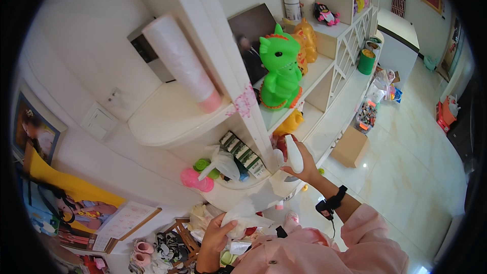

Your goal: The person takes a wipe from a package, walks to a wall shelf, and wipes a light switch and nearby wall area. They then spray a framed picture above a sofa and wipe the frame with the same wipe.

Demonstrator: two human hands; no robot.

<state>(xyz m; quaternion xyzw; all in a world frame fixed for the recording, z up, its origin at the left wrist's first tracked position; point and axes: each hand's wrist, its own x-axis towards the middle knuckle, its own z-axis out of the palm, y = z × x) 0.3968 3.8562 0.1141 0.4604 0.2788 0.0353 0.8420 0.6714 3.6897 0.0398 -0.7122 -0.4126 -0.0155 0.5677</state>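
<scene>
At the lower middle, the fingers of my left hand (219, 231) are closed on a thin, crumpled white tissue (246, 217). My right hand (308, 165) is raised in front of the corner shelf unit, with its fingers wrapped round what looks like a white spray bottle (294, 155). The bottle's smooth, long head points up; its lower part is mostly hidden. Just beyond the right hand, a yellow figure (291, 122) stands on a lower shelf. Higher up is a green dragon figure (280, 68) with orange trim.
A roll of plastic bags (182, 63) stands on the rounded upper shelf (165, 122). Below lie a pink item (197, 179) and a striped box (242, 152). A cardboard box (350, 147) and a tub of small items (366, 115) sit on the tiled floor. Shoes (143, 251) are at lower left.
</scene>
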